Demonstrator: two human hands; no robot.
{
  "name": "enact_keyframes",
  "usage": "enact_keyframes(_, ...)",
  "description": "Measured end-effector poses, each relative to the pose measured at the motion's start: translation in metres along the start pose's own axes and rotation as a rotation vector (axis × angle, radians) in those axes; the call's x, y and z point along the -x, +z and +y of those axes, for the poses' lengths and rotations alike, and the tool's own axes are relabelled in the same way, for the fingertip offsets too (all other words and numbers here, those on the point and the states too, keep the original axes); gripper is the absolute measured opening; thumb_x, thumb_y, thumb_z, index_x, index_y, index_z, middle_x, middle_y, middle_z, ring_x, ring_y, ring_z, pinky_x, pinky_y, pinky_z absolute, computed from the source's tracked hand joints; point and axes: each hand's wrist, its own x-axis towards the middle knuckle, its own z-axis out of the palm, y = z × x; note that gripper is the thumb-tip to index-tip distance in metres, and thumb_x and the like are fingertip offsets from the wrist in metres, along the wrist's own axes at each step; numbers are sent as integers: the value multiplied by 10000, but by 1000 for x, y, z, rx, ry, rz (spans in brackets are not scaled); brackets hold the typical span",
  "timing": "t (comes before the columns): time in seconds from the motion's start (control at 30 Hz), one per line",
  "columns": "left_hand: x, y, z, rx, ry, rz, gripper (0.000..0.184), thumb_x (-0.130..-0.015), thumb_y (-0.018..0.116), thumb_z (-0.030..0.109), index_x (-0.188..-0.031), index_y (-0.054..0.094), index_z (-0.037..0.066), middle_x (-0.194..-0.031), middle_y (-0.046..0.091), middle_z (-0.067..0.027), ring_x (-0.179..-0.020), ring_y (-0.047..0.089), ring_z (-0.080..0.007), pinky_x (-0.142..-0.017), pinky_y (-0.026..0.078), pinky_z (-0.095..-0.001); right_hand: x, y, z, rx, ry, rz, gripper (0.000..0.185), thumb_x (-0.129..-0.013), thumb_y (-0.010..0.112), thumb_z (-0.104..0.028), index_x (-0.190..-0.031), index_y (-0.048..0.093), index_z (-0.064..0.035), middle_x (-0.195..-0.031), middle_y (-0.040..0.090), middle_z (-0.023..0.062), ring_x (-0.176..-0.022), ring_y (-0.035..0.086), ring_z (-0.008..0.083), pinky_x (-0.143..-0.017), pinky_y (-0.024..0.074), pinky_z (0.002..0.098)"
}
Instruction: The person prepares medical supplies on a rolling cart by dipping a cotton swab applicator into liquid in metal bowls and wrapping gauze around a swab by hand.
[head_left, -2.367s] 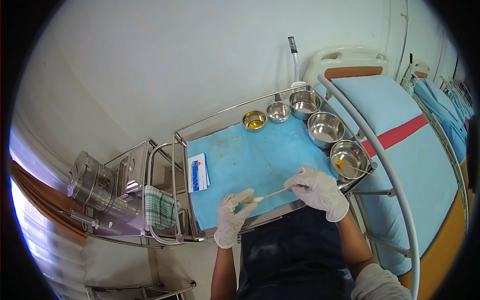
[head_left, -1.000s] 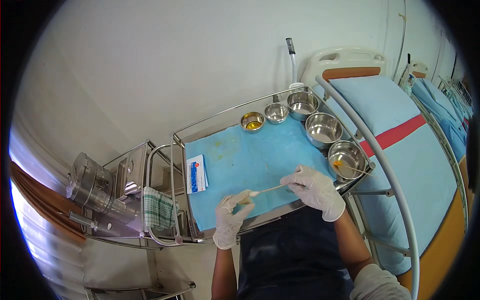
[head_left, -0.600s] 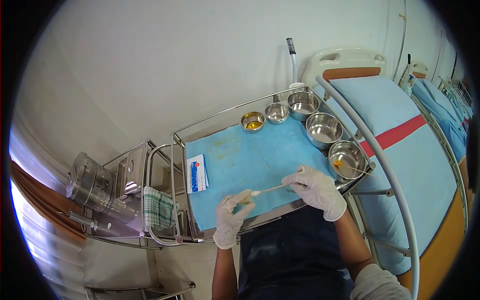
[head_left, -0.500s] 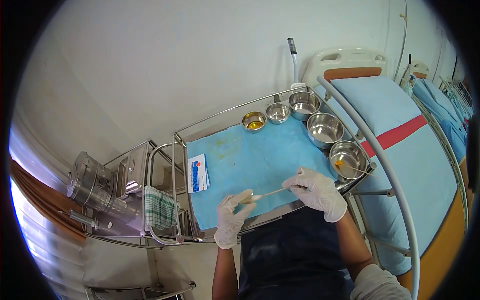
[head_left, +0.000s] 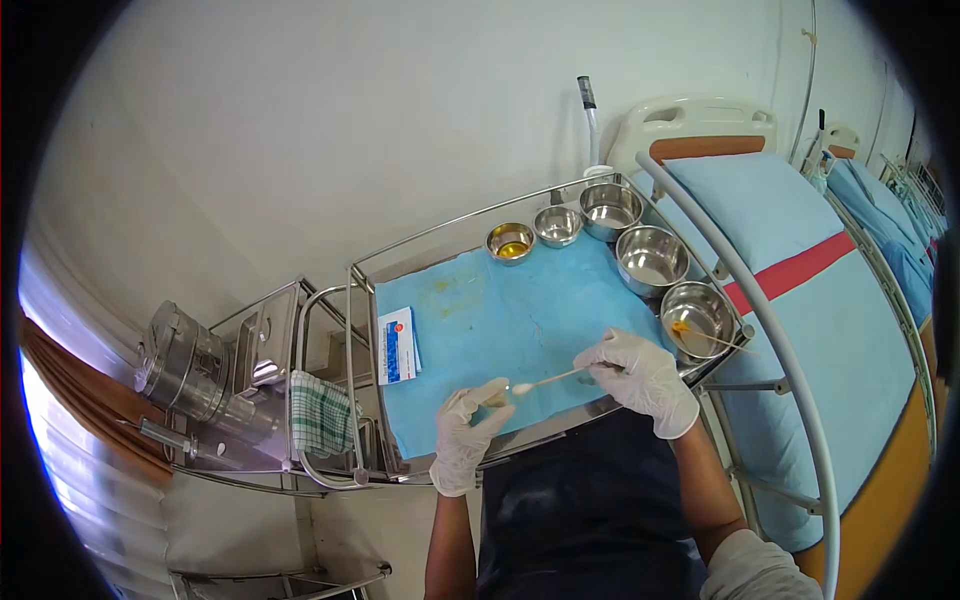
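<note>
My right hand point(head_left: 645, 378), in a white glove, pinches the stick of a long cotton swab point(head_left: 548, 380) above the blue sheet. The swab's white tip points left, near the fingertips of my left hand point(head_left: 468, 428). That hand is gloved too, its thumb and fingers bent toward each other around something small that I cannot make out. Beyond my right hand, a steel bowl point(head_left: 708, 312) contains a used swab point(head_left: 690, 328) with an orange tip, its stick over the rim. Farther back, a small bowl point(head_left: 510, 242) holds amber liquid.
The blue sheet point(head_left: 470, 330) covers a railed metal trolley and has yellowish stains. A blue-and-white packet point(head_left: 397, 348) lies on its left side. Several steel bowls point(head_left: 652, 258) line the back and right. A bed point(head_left: 800, 330) stands right; a checked cloth point(head_left: 322, 415) hangs left.
My right hand has moved slightly right and away from me, drawing the swab tip away from my left fingertips. My left hand has barely moved.
</note>
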Motion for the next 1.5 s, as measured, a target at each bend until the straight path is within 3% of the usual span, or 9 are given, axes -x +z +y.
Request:
enact_keyframes(0.33,0,0,-3,10,13,0,418,-717,748,-40,-1122,740,63,-829,687,-22,-743,582,-120,-719,461,-233,0,7,9,-30,-60,6,196,-838,637,-1,-964,750,-98,-804,536,-6,-643,480,146,-598,383,260)
enact_keyframes(0.5,-1,0,-8,13,4,-26,413,-722,747,-43,-1123,737,53,-844,683,-26,-754,595,-122,-724,463,-237,-2,4,4,-68,65,8,191,-836,637,-1,-957,748,-98,-805,537,-6,-650,483,148,-603,386,260)
enact_keyframes(0.63,1,1,-8,32,-15,5,403,-732,746,-47,-1124,735,46,-845,686,-27,-748,595,-119,-719,457,-229,-1,5,3,11,-19,-49,153,-854,626,-59,-946,731,-121,-861,611,5,-745,581,187,-671,458,278)
enact_keyframes(0.8,-1,0,-3,14,1,-21,395,-743,748,-47,-1127,732,42,-844,683,-25,-742,594,-118,-714,449,-220,1,2,5,-29,4,1,202,-845,627,1,-977,738,-105,-806,534,-6,-656,485,149,-617,395,255)
enact_keyframes(0.97,0,1,-5,62,-54,2,396,-739,752,-44,-1125,733,44,-825,686,-20,-738,585,-115,-707,442,-216,-2,7,5,21,-16,-46,151,-850,634,-55,-952,720,-126,-875,610,-2,-733,574,188,-670,457,279)
enact_keyframes(1.5,0,-2,-1,15,-24,-18,398,-730,751,-42,-1116,741,54,-851,674,-25,-751,592,-117,-705,446,-225,3,4,2,30,-64,-16,200,-836,627,-6,-964,732,-118,-810,537,-16,-649,487,154,-609,396,256)
